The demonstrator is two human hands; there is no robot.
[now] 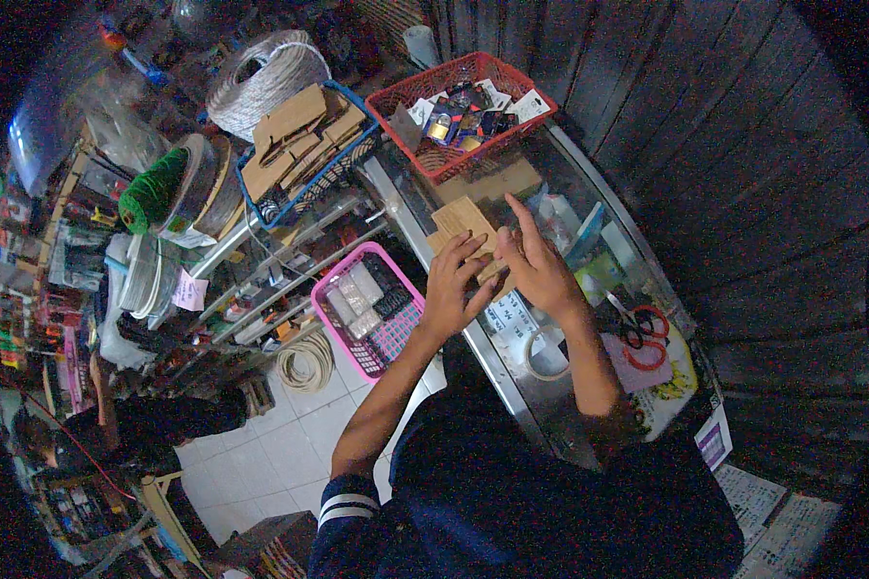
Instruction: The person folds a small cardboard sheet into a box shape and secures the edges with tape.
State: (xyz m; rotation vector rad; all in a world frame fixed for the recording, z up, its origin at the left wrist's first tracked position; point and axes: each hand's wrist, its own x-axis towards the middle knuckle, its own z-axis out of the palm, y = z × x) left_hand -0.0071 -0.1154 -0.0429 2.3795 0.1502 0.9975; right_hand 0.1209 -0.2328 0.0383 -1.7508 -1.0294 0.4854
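A folded piece of brown cardboard (465, 221) lies on the glass counter in front of me. My left hand (451, 288) rests its fingertips at the cardboard's near edge, with fingers spread and thumb apart. My right hand (541, 270) hovers at its right side, index finger stretched out; whether it touches the cardboard I cannot tell. Neither hand grips anything that I can see. By my right forearm lies a roll of tape (533, 359). Scissors with red handles (658, 338) lie further right, on papers.
A red basket (434, 172) of small packaged goods, padlocks among them, stands at the counter's far end. Left of it, a blue basket (333, 183) holds cardboard pieces beside a rope coil (304, 72). A pink basket (356, 363) sits lower left. Another person (154, 425) is at far left.
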